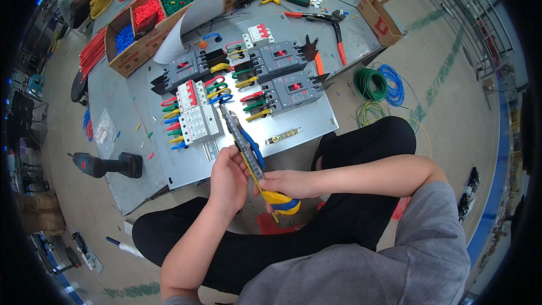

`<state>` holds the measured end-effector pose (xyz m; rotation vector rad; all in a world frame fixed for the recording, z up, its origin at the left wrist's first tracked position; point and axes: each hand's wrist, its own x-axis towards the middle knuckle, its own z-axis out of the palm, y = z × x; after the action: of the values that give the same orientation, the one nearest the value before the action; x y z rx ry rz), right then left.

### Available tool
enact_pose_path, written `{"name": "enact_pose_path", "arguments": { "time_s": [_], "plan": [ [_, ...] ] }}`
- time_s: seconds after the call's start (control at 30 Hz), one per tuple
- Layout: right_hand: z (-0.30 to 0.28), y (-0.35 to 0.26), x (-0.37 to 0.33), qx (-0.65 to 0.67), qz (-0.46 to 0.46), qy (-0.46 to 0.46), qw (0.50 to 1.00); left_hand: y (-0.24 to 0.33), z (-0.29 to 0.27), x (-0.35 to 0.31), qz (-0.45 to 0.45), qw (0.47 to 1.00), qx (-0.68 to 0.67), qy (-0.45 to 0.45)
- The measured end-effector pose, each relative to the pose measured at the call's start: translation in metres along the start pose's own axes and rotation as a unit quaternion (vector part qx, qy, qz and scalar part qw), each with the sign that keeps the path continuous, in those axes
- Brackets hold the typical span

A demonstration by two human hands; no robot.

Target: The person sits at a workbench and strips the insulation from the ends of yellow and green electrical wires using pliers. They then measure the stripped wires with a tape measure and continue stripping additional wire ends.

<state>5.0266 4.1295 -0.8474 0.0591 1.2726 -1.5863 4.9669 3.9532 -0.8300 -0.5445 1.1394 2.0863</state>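
A yellow and blue tape measure (285,203) is in my right hand (291,184), its case hanging below my fingers. Its extended metal blade (241,142) slants up and left over a metal mounting plate (220,161), ending near a white circuit-breaker block (196,116). My left hand (228,176) closes at the blade's left edge, where a thin yellow wire (275,216) runs along the blade and sticks out past my right hand. Beside the blade lies a blue-handled tool (252,148), partly covered. Grey breakers (292,91) with looped coloured wires are mounted on the plate.
A cordless drill (107,165) lies at the table's left. Behind the plate stands a cardboard box (127,65) of coloured caps. Red-handled cutters (339,34) and a screwdriver (294,0) lie at the back. Wire coils (370,85) rest on the floor to the right.
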Motion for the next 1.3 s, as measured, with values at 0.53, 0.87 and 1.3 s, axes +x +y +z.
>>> {"name": "enact_pose_path", "arguments": {
  "time_s": [0.53,0.87,1.3],
  "plan": [
    [0.000,-0.001,-0.001,-0.012,-0.002,-0.001,1.000,0.002,-0.002,-0.003,0.010,1.000,0.018,-0.020],
    [-0.002,0.004,0.003,-0.025,-0.012,-0.004,1.000,0.004,0.010,-0.005,0.017,1.000,-0.006,0.024],
    [-0.001,0.003,0.002,-0.030,-0.006,-0.002,1.000,0.001,-0.003,-0.001,0.017,1.000,-0.001,-0.011]
  ]
}}
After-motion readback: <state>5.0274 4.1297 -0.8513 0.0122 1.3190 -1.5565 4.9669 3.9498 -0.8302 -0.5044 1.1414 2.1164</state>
